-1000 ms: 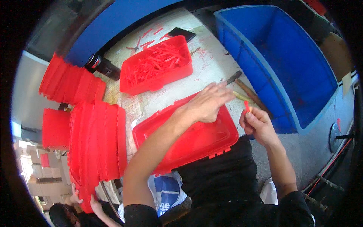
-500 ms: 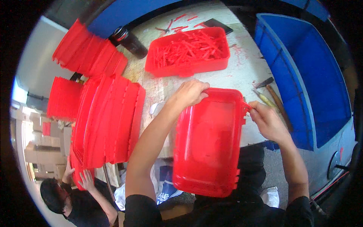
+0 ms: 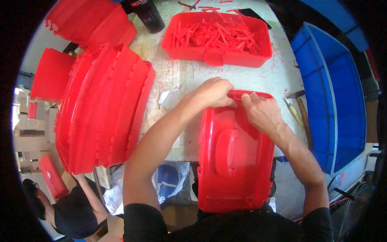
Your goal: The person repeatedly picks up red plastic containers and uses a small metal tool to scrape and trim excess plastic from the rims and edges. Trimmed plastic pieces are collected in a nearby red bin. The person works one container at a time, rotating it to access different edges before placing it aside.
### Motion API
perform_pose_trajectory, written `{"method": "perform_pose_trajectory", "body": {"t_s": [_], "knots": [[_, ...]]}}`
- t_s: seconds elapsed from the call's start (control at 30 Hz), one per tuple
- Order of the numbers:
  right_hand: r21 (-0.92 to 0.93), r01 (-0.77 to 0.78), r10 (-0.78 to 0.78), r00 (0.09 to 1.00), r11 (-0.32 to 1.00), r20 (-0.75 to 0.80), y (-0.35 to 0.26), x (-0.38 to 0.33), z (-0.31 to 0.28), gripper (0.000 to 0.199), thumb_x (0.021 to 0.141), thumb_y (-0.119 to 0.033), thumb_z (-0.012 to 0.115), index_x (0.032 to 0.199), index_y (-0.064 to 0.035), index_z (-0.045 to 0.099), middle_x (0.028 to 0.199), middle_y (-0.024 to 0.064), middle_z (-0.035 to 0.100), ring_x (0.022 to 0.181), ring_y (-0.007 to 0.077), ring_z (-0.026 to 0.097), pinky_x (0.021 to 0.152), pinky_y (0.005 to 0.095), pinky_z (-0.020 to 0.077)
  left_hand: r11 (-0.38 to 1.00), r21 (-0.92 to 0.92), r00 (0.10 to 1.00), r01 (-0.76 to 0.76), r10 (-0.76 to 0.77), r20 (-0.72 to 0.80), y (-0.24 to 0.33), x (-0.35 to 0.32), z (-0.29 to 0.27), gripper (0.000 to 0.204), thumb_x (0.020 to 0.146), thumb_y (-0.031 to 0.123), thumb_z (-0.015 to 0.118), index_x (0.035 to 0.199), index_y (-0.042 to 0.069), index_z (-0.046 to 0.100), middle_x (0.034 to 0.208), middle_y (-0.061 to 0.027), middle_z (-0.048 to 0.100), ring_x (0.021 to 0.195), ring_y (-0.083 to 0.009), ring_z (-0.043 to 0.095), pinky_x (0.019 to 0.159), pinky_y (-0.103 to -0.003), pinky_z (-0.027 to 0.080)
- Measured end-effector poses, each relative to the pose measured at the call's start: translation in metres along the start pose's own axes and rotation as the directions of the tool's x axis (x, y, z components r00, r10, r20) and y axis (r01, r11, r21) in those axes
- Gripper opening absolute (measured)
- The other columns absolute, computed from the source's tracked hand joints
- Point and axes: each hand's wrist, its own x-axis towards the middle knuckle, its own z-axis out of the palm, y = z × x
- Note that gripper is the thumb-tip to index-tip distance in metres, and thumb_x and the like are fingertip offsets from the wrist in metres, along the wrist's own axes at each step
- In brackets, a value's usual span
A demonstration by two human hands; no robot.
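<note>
A red plastic box lid [image 3: 238, 189] with a raised handle in its middle leans between the bench edge and my body. My left hand [image 3: 215, 93] is closed on its far left corner, the fingertips hidden behind the rim. On the same far rim, just to the right, my right hand [image 3: 262, 113] grips with bent fingers. Beyond both hands stands a red box [image 3: 213, 58] filled with thin red plastic strips [image 3: 217, 35].
Tall stacks of red plastic shells [image 3: 105, 109] crowd the left. A black tumbler [image 3: 149, 16] and a dark flat phone-like object [image 3: 254, 17] lie farther back. A yellow-handled tool [image 3: 296, 115] rests near the blue bin [image 3: 328, 109]. Lower left, another person [image 3: 72, 205] works.
The lid has been turned over, so its handle side now shows. My right hand has moved from its right edge to the far rim. The view has shifted.
</note>
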Motion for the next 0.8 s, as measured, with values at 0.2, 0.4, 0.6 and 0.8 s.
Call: {"method": "perform_pose_trajectory", "body": {"t_s": [0.2, 0.4, 0.6, 0.8], "knots": [[-0.073, -0.011, 0.006, 0.998, 0.997, -0.064, -0.005, -0.001, 0.006, 0.007, 0.087, -0.01, 0.058, 0.09, -0.0047, 0.057, 0.076, 0.0105, 0.065, 0.063, 0.0224, 0.07, 0.05, 0.0344, 0.0545, 0.99, 0.075, 0.993, 0.12, -0.119, -0.014, 0.013, -0.001, -0.005, 0.035, 0.075, 0.035, 0.077, 0.09, 0.004, 0.076, 0.087, -0.0263, 0.07, 0.089, -0.0424, 0.069, 0.079, -0.048, 0.055], [-0.09, -0.101, 0.103, 0.994, 0.991, 0.018, -0.016, 0.0, 0.01, 0.006, 0.087, -0.011, 0.058, 0.085, -0.0062, 0.055, 0.074, 0.0111, 0.065, 0.061, 0.0222, 0.07, 0.048, 0.0348, 0.0537, 0.982, 0.164, 0.995, 0.094, -0.091, -0.029, 0.02, -0.002, -0.014, 0.034, 0.077, 0.033, 0.074, 0.083, -0.001, 0.074, 0.084, -0.0279, 0.068, 0.086, -0.0439, 0.069, 0.078, -0.049, 0.056], [0.145, -0.232, 0.216, 0.969, 0.962, 0.122, -0.006, 0.007, 0.006, 0.021, 0.093, -0.021, 0.059, 0.081, -0.0045, 0.061, 0.071, 0.017, 0.068, 0.063, 0.0295, 0.07, 0.055, 0.0414, 0.0557, 0.982, 0.172, 0.997, 0.073, -0.07, -0.025, 0.021, -0.004, -0.014, 0.032, 0.077, 0.031, 0.073, 0.08, -0.001, 0.073, 0.082, -0.0273, 0.068, 0.084, -0.0439, 0.068, 0.076, -0.051, 0.055], [0.241, -0.296, 0.225, 0.933, 0.924, 0.281, -0.002, 0.018, -0.009, 0.023, 0.094, -0.022, 0.06, 0.081, -0.0045, 0.066, 0.071, 0.0172, 0.069, 0.067, 0.0293, 0.072, 0.057, 0.04, 0.0559, 0.972, 0.219, 0.997, 0.082, -0.083, -0.003, 0.022, -0.001, -0.013, 0.027, 0.076, 0.027, 0.071, 0.08, 0.0, 0.074, 0.083, -0.0257, 0.069, 0.084, -0.0424, 0.069, 0.077, -0.05, 0.055]]}}
